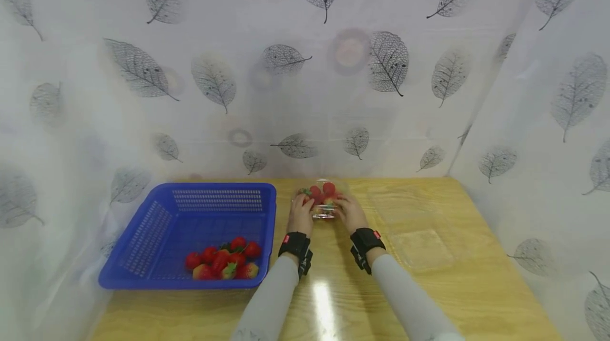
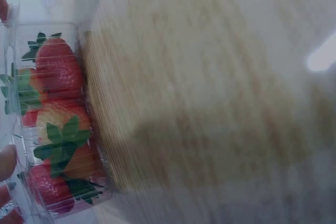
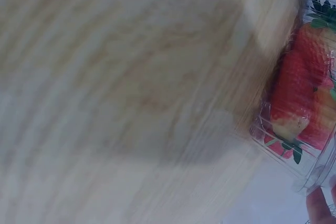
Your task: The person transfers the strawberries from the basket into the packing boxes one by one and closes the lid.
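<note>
A clear plastic box (image 1: 326, 215) filled with strawberries (image 1: 329, 188) stands at the back middle of the wooden table. My left hand (image 1: 300, 216) holds it at the left side, with curved fingers at the rim. On the opposite side, my right hand (image 1: 351, 215) grips the rim near the right corner. Red strawberries with green leaves (image 2: 62, 148) show through the box's front wall in the left wrist view. In the right wrist view, more strawberries (image 3: 291, 95) lie behind the clear wall, and fingertips (image 3: 317, 205) touch the rim's corner. Most of both hands is outside the wrist views.
To the left is a blue plastic basket (image 1: 187, 284) with several strawberries (image 1: 221, 261) in its front right corner. Clear plastic packaging (image 1: 419, 245) lies on the table's right side. A leaf-printed curtain (image 1: 295, 102) hangs behind the wooden table (image 1: 329, 298) and along its sides.
</note>
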Tool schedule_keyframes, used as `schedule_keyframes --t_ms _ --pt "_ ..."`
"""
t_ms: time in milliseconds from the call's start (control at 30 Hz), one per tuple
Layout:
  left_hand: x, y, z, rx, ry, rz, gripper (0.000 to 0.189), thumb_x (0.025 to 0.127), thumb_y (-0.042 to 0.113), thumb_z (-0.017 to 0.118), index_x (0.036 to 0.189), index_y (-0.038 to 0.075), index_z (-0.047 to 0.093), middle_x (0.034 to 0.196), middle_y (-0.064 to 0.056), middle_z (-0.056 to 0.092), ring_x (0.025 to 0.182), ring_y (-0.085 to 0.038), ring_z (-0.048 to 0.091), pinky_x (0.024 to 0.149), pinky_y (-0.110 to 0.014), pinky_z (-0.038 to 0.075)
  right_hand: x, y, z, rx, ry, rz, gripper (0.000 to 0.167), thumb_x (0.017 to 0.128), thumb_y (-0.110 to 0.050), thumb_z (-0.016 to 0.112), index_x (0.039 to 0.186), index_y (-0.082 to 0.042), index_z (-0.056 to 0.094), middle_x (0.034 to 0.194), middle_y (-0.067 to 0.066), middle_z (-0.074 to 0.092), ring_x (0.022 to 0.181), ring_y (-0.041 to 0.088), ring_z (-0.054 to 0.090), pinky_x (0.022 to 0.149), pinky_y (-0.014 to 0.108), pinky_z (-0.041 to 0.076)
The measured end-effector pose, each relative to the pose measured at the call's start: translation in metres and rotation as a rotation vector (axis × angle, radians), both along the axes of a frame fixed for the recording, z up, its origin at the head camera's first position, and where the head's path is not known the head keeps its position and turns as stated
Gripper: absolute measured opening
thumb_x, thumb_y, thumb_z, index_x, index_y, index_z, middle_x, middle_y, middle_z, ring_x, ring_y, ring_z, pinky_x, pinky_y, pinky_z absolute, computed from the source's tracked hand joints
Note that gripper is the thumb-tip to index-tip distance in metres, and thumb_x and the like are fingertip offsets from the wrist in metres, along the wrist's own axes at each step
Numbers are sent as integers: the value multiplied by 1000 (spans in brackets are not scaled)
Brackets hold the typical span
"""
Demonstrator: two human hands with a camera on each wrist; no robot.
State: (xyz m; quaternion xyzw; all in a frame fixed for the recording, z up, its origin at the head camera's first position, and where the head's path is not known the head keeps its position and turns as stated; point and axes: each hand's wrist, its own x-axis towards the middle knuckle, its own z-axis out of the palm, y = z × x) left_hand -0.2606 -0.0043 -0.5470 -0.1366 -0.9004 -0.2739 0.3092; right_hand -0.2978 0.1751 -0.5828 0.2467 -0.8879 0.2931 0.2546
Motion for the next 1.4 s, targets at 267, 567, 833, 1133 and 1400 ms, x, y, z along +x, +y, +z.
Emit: schedule_keyframes --t_ms 267,567,833,1133,1400 --pt "-53 -8 -56 27 169 -58 28 77 5 67 104 9 68 111 -10 53 111 -25 46 100 -32 35 -72 14 -74 -60 37 10 31 76 -31 71 99 -10 71 106 6 61 103 23 55 92 30 41" --pt "-156 -16 -183 58 191 -74 41 70 7 71 108 20 68 114 -2 53 113 -21 45 101 -28 32 -71 2 -40 -104 -50 61 22 78 -18 71 96 -7 71 106 9 62 100 29 57 87 39 44" --pt "-182 -18 -204 78 177 -79 45 66 5 68 107 24 69 114 5 52 114 -15 44 101 -24 30 -193 38 -199 -94 -39 35 30 71 -37 75 100 -32 69 114 -11 57 107 17 53 92 35 41" --pt "-145 -15 -144 88 176 -75 27 79 7 60 102 16 71 109 -1 55 110 -19 47 99 -26 34 -209 38 -210 -63 -65 5 33 69 -25 79 101 -28 70 117 -9 56 108 20 53 92 38 41" --pt "-154 -14 -158 107 183 -95 32 76 2 61 103 17 71 110 0 55 111 -17 46 100 -23 31 -189 36 -184 -87 -77 32 32 72 -33 75 104 -28 69 117 -8 56 106 20 54 88 37 44"
